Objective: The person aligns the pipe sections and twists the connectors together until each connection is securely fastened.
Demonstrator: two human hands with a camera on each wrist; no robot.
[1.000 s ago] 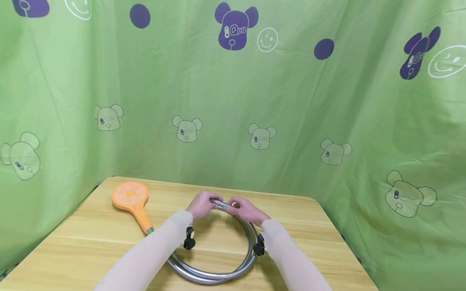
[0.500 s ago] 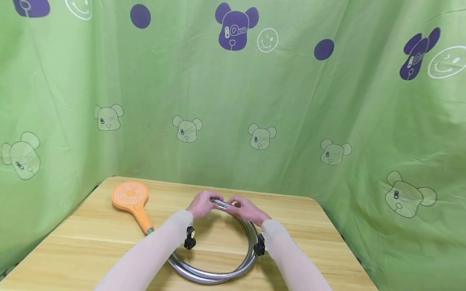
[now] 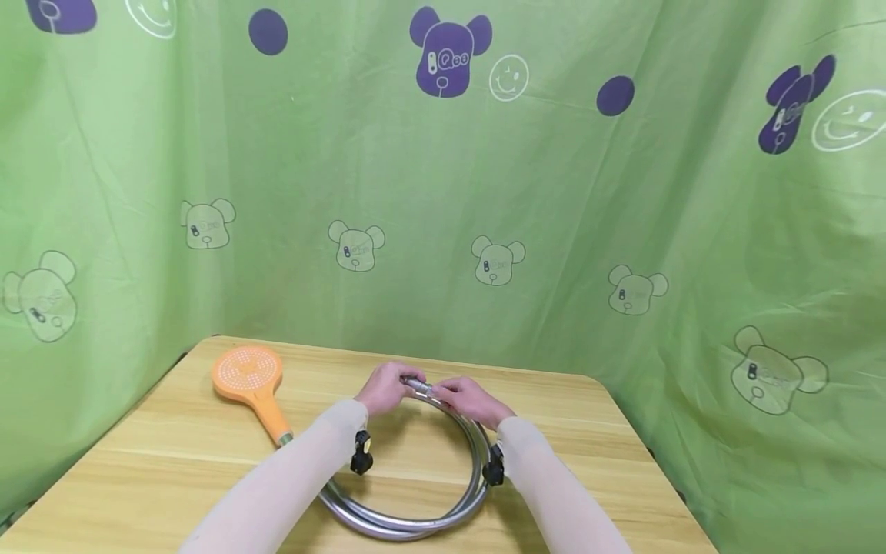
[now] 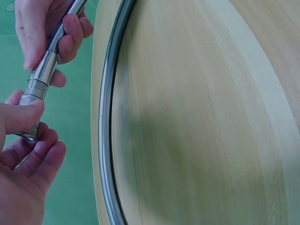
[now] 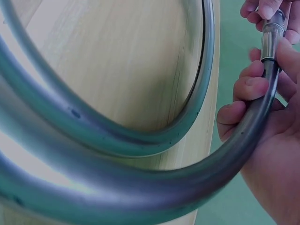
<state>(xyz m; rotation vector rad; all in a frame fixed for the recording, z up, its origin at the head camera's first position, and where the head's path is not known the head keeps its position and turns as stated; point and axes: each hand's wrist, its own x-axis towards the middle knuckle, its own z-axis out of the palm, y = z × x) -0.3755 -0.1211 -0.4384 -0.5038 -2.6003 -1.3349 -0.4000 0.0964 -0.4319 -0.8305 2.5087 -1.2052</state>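
My left hand (image 4: 29, 154) pinches a silver ridged metal connector (image 4: 37, 89) between thumb and fingers. Beside it, my right hand (image 5: 276, 136) grips the end of a grey shower hose (image 5: 211, 176), with the thumb near its smooth metal end sleeve (image 5: 269, 44). Connector and sleeve stand in line and touch; how far one sits inside the other I cannot tell. The hose loops in a coil on the table, and its other end meets the handle of an orange shower head (image 3: 248, 371) lying spray face up at the left.
The light wooden table (image 3: 567, 454) has its far edge just beyond my hands. A green curtain (image 3: 429, 169) with printed bears hangs behind and on both sides. A small black camera (image 3: 361, 452) sits at my left wrist, and another black camera (image 3: 494, 465) at my right.
My right hand's fingers have shifted along the hose end, from arched to flatter against the connector. The left hand, the coil and the shower head stay in place.
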